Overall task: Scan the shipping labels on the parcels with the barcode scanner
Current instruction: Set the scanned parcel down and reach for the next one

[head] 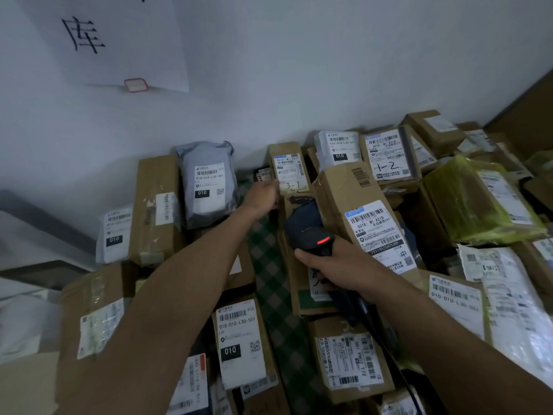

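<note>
My right hand (335,266) grips the handle of a dark barcode scanner (308,227) with a red trigger; its head points toward the back of the pile. My left hand (263,196) reaches forward and holds the left edge of a narrow upright cardboard box (291,154) whose white shipping label (288,169) carries a handwritten "3-1". Right beside the scanner leans a tilted brown box (344,187) with a blue-topped label (378,232).
Labelled parcels crowd the surface against a white wall: a grey mailer bag (206,181), a box marked "1-2" (389,157), a yellow-wrapped parcel (475,199), several "010" labelled boxes (242,342). A green checked cloth (275,283) runs between them. A paper sign (104,40) hangs on the wall.
</note>
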Demonstrator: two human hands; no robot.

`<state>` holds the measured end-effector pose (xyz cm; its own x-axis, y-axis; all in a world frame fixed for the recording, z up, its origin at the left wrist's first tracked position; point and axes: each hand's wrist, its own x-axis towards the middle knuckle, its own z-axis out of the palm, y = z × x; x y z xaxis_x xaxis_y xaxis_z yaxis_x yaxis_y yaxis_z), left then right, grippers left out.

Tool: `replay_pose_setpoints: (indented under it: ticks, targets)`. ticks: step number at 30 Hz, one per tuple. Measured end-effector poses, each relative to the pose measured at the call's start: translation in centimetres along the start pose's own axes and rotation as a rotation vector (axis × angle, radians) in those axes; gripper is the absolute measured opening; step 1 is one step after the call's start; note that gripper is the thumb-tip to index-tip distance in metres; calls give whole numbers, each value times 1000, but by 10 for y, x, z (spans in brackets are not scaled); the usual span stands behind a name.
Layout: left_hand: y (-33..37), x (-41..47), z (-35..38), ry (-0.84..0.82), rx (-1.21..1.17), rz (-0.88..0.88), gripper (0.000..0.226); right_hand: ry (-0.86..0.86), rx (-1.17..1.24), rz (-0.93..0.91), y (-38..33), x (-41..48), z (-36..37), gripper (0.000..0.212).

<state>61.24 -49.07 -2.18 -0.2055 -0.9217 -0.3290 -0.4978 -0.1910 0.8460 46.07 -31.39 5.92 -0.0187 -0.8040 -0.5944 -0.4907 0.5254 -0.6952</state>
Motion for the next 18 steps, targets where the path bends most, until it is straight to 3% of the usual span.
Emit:
replay_pose_setpoints:
  ticks: [2, 5, 7, 11, 14, 18]
  targets:
    - [-6, -16, -6, 40, 72, 69, 37, 4, 24, -15, -2, -3, 0, 68]
    - [-22, -35, -24, 318, 261, 214, 25, 1, 27, -28, -5, -10, 0, 68]
    - [-38, -39, -39, 465, 406, 223, 35, -16, 26, -43, -8, -14, 1, 61]
    - [-62, -37, -59, 396, 524, -79, 55, -23, 23, -78, -15, -25, 7, 36]
    - [-64, -37, -62, 391, 481, -131, 59, -34, 36, -77, -18, -29, 12, 29]
    - [-67, -37, -56, 454, 369, -169, 102, -34, 27, -58, -18, -26, 15, 9]
